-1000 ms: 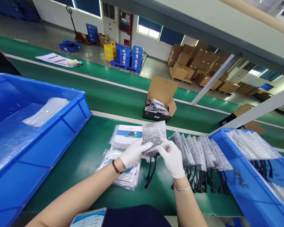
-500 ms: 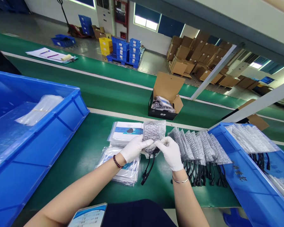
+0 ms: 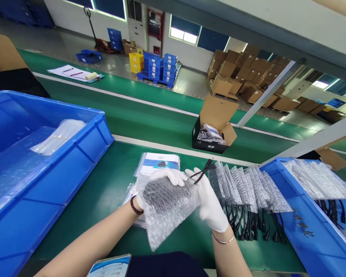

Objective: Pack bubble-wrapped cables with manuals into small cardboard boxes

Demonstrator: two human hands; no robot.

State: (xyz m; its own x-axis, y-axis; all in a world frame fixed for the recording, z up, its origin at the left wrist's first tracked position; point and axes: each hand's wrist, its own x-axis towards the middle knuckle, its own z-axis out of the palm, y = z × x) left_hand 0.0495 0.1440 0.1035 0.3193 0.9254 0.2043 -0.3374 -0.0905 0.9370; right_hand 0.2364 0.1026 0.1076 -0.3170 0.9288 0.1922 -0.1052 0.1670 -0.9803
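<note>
On the far left, one large blue bin (image 3: pixel 75 169) stands on the green table (image 3: pixel 103 200) and holds one clear plastic bag (image 3: pixel 57 135). Right of it, near the middle, lie two stacks of bagged leaflets (image 3: pixel 158 162), one farther and one nearer, the nearer mostly hidden by the hands. The left hand (image 3: pixel 161 177), in a white glove, has its grip clenched on one bubble-wrap pouch (image 3: pixel 165 206), held above the table with its closed end pointing toward the person. The right hand (image 3: pixel 209 204), also gloved, grips the same pouch at its right edge, and black cable ends (image 3: pixel 203 172) stick out of the pouch's far end between the two hands. Just right of the hands, a row of about seven more bubble-wrap pouches (image 3: pixel 248 186) lies overlapped on the table, black cables trailing toward the near edge. Beyond them, on the far belt, sits one open cardboard box (image 3: pixel 213 129). At the far right, a second blue bin (image 3: pixel 300 219) holds several more pouches with cables.
</note>
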